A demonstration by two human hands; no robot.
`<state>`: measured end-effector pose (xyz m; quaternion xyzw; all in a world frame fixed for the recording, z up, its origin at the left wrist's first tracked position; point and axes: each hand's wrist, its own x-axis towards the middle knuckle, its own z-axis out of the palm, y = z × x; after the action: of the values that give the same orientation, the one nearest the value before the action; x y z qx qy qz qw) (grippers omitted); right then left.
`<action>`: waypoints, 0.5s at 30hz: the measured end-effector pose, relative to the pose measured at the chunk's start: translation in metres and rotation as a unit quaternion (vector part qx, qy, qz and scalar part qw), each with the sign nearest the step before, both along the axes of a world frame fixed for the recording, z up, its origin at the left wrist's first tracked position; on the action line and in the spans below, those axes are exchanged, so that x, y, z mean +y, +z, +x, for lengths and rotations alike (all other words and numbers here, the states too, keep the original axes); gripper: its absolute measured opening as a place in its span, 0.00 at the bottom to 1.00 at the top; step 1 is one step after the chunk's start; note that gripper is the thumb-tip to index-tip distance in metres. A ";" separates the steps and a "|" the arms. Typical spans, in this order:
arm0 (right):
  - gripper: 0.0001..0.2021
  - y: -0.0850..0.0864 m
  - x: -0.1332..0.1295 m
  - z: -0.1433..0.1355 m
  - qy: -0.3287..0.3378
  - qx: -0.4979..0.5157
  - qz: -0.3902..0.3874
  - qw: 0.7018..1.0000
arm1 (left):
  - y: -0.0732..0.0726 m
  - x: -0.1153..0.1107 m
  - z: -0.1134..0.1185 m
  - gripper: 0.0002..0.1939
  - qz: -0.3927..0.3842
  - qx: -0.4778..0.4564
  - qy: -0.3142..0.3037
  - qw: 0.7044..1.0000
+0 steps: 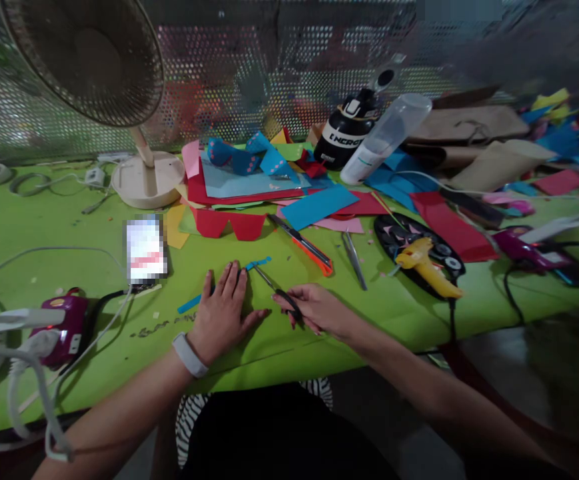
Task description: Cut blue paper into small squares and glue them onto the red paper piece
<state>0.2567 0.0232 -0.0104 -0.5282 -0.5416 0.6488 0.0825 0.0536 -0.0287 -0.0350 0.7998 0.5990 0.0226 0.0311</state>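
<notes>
Where it pokes out on the table [39, 220], the blue strip [189, 305] looks like thin paper, light and easily creased, best pinned flat along its length. My left grip [222, 310] lies spread over the strip, pinching nothing (whether it joins the blue scrap [258, 263] by my fingertips, I can't tell). Right of the strip, the scissors [276, 289] sit with their handles inside my curled right grip [314, 308].

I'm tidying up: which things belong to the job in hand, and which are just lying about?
In the job: scissors, in the right hand; blue strip, partly under left hand.

Apparently lying about: fan, black bottle, utility knife, tweezers, glue gun.
</notes>
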 end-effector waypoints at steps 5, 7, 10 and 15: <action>0.22 0.001 -0.001 0.000 -0.004 -0.001 0.004 1.000 | -0.002 0.001 0.000 0.43 0.003 0.001 -0.001 1.000; 0.22 0.002 -0.001 -0.001 -0.004 -0.003 0.003 1.000 | -0.003 0.000 -0.001 0.43 0.008 -0.001 -0.002 1.000; 0.22 0.002 0.000 -0.001 -0.002 -0.007 0.004 1.000 | -0.004 0.000 -0.001 0.43 0.008 -0.005 -0.001 1.000; 0.22 0.003 0.000 -0.001 -0.007 -0.006 0.001 1.000 | -0.001 0.000 0.000 0.44 0.000 -0.010 -0.002 1.000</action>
<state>0.2556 0.0231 -0.0074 -0.5355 -0.5393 0.6445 0.0843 0.0533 -0.0285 -0.0363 0.8005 0.5974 0.0302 0.0373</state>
